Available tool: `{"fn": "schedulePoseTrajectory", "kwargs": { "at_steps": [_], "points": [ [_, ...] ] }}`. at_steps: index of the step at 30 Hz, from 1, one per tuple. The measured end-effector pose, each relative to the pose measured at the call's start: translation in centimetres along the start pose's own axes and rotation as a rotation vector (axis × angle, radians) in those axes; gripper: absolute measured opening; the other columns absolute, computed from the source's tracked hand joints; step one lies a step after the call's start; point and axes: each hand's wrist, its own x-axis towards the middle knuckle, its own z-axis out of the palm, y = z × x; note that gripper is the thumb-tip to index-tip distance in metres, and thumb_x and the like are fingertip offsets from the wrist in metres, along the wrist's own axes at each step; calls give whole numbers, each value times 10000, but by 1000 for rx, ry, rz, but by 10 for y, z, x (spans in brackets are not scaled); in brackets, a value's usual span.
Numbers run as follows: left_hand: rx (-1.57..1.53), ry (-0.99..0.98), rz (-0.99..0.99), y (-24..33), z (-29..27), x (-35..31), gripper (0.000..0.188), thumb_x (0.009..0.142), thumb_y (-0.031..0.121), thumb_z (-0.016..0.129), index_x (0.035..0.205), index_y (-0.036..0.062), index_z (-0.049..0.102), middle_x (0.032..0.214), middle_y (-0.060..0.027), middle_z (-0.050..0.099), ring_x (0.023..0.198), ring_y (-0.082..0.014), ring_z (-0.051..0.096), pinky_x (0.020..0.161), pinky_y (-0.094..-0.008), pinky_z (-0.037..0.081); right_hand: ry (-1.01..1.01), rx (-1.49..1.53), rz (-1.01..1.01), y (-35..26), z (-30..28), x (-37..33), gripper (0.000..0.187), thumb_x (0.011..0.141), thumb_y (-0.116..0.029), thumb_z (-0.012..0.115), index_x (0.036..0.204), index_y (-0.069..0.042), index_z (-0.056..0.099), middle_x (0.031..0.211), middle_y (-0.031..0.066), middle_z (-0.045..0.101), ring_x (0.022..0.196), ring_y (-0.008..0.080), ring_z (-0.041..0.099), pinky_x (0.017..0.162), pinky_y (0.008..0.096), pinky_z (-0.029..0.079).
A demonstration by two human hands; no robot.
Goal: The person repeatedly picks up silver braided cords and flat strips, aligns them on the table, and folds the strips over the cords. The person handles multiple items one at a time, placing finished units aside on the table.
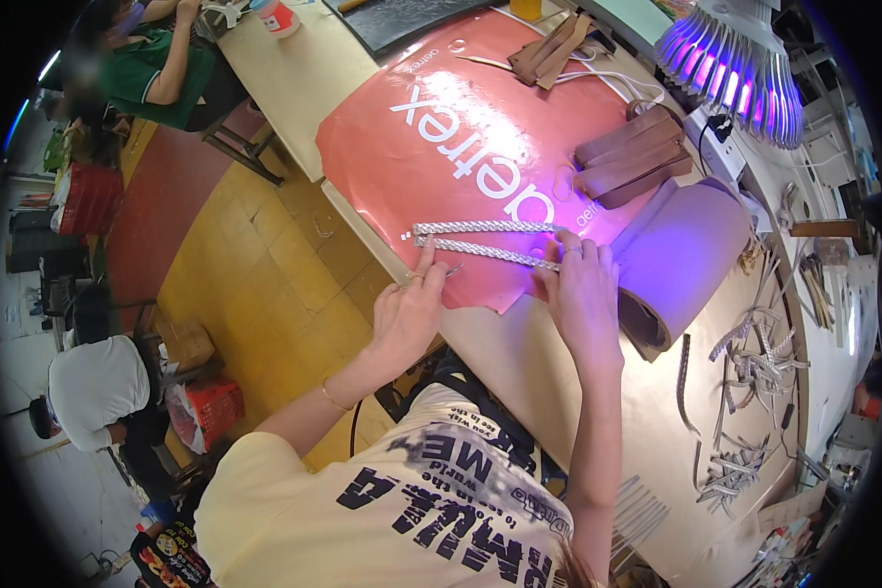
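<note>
Two silver braided straps lie side by side over the red printed sheet, close together at the left and slightly apart toward the right. My left hand has its index fingertip on their left ends. A thin pointed metal tool sticks out from its curled fingers; the rest of the tool is hidden. At the other end, my right hand pinches the straps between thumb and fingers, covering their right ends.
A brown roll lies right of my right hand. Brown strip bundles rest behind it. Loose braided straps are heaped at the right. A lit lamp hangs at the back right. Other people sit at the left.
</note>
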Motion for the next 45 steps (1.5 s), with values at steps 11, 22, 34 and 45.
{"fn": "schedulePoseTrajectory", "kwargs": {
  "at_steps": [11,22,34,45],
  "points": [
    [-35,-11,-37,2,0,1,159,940,80,525,1098,66,523,1426,-189,506,671,-357,656,635,-405,532,115,-128,45,-19,43,-54,458,932,-309,620,1287,-22,588,1168,184,552,1126,338,500,947,450,393],
    [-155,105,-5,7,-13,3,278,887,60,565,1163,86,586,1431,-204,502,668,-321,670,588,-374,518,120,-118,60,-13,39,-42,475,935,-361,607,1272,-27,612,1195,177,553,1155,324,495,984,471,343],
    [-1727,-552,-156,100,-59,34,365,1062,182,425,1382,12,468,1361,-174,571,931,-153,691,815,-280,540,108,1360,245,-16,-4,-100,378,1034,-303,524,1165,39,619,979,94,649,901,183,653,831,328,502],
    [-1810,-767,-26,191,-52,59,431,1062,185,419,1461,27,382,1410,-153,520,1205,-239,588,987,-355,485,250,1224,497,7,-55,-163,312,934,-103,664,1208,45,648,905,51,689,786,100,607,747,253,497]
  ]
}}
